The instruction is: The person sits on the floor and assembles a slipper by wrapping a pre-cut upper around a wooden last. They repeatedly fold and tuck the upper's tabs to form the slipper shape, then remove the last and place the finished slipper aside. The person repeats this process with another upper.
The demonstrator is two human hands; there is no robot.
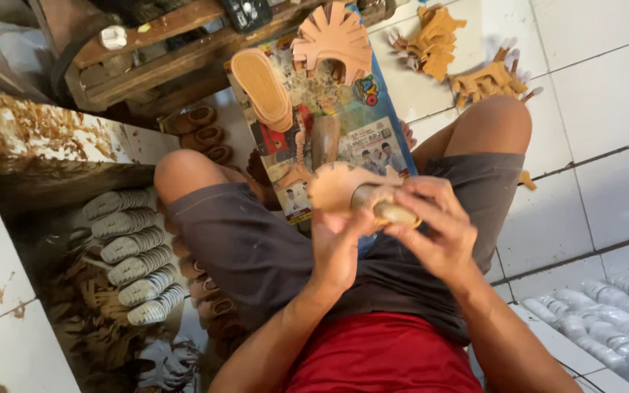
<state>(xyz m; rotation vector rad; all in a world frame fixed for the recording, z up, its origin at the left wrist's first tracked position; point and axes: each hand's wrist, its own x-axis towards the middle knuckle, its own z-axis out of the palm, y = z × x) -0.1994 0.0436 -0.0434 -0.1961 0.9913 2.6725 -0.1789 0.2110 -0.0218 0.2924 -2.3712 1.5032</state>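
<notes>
Above my lap, both hands hold a tan leather shoe upper (333, 185) fitted over a shoe last (391, 211). My left hand (340, 247) grips it from below, thumb pressed on the leather. My right hand (431, 222) wraps over the last's rounded end from the right. In front of my knees a tan sole (262, 87) and a fringed tan upper (333, 36) lie on a printed board (362, 124). A brown tool handle (325, 140) stands on that board.
A wooden bench (161, 54) stands at the upper left. White ribbed soles (132, 255) are stacked on the left, with brown pieces beside them. Tan cut-out pieces (434, 40) lie on the white tiled floor (598, 109). More pale soles (613, 327) lie at the lower right.
</notes>
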